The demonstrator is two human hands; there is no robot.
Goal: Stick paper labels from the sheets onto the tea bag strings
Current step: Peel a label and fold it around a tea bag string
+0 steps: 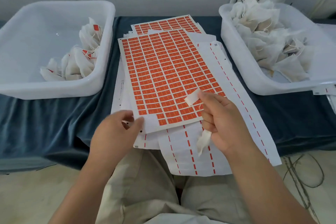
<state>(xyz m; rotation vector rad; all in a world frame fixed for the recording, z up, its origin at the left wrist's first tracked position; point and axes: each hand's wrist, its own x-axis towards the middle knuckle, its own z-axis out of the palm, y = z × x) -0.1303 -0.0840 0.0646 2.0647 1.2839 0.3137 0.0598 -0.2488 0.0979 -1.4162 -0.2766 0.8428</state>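
Note:
A sheet of orange labels (pixel 169 72) lies on the blue-covered table in front of me, on top of used backing sheets (pixel 236 96). My right hand (pixel 221 120) holds a peeled label (pixel 191 98), white side up, between thumb and forefinger over the sheet's near right corner. The same hand grips a white tea bag (pixel 203 142) that hangs below its palm. My left hand (pixel 118 132) rests at the sheet's bare near left corner, fingers curled on the paper edge.
A white bin (pixel 54 89) at the left holds labelled tea bags (pixel 81 56). At the right, another white bin (pixel 234 60) is heaped with unlabelled tea bags (pixel 269 38). More label sheets (pixel 167 23) lie behind. My lap is below the table edge.

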